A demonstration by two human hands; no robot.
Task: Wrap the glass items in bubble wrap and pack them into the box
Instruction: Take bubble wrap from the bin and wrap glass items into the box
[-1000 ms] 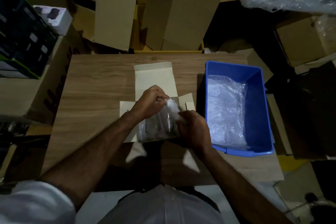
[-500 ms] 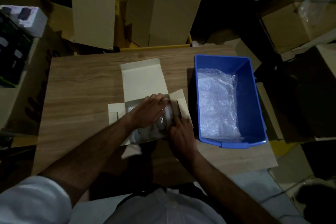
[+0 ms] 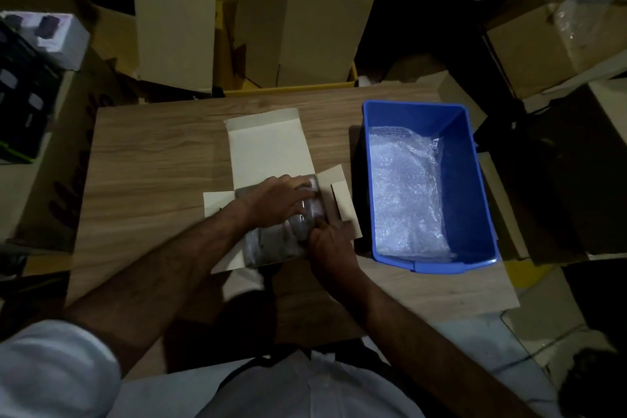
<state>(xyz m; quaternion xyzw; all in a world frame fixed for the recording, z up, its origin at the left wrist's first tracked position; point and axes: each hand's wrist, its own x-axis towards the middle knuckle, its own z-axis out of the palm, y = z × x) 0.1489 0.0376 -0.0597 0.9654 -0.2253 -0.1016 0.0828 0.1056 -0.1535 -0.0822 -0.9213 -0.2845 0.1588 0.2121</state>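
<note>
Packing is in hand, by my reading: a bubble-wrapped bundle sits in the open box mid-table; the left hand presses flat on it, fingers spread; the right hand pinches its right edge. Next, seat it fully, then close the flaps without crushing it; the blue bin, right, holds loose wrap.

Both bare forearms reached forward and met. The left hand lay palm down, fingers spread flat. The right hand sat just beside it, fingers apparently curled under, though dimness hid them.
</note>
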